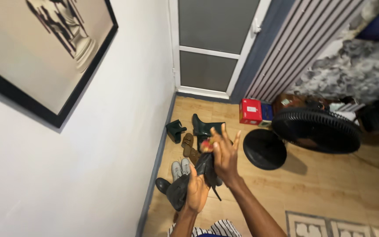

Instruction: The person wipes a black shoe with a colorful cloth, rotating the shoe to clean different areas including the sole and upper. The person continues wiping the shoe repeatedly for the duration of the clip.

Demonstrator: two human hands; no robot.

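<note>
At the lower centre of the frame, our left hand [197,191] grips a black shoe [185,186] around its middle. Our right hand [224,154] rests against its upper part, fingers spread wide, so only one hand truly holds it. We judge it could slip and drop onto the footwear along the wall. Counting there: two dark green boots [202,127], two brown sandals [189,147], two grey sneakers [180,168], one black shoe on the floor [162,184]. At right stand one fan [316,130] and one red box [250,111].
</note>
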